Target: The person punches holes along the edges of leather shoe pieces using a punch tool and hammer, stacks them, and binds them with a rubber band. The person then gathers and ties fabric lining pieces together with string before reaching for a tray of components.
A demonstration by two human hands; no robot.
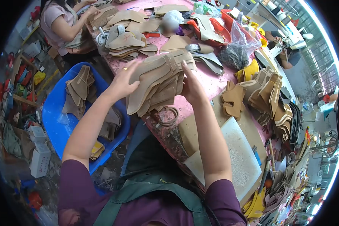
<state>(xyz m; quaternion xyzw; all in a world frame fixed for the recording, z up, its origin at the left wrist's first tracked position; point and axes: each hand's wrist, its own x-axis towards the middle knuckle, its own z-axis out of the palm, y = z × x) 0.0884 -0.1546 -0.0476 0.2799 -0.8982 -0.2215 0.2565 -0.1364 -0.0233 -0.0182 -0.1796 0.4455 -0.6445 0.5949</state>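
Between my two hands is a thick stack of tan, curved leather pieces (154,75), tilted and slightly fanned at its lower edge. My left hand (125,82) grips the stack's left side, its thumb lying along the edge. On the right side my right hand (193,86) presses in, fingers partly hidden behind the pieces. The stack is over the near edge of the pink table (139,7). Just below it lies a coil of cord or strap (168,116). Another pile of tan cut pieces (126,41) rests beyond my left hand.
A blue tub (51,109) holding cut pieces stands at my left. On the right are a white board (235,150), brown pieces (233,100) and more leather stacks (263,94). Red baskets (224,37) and a plastic bag (239,45) sit farther back. Another person (62,24) works at far left.
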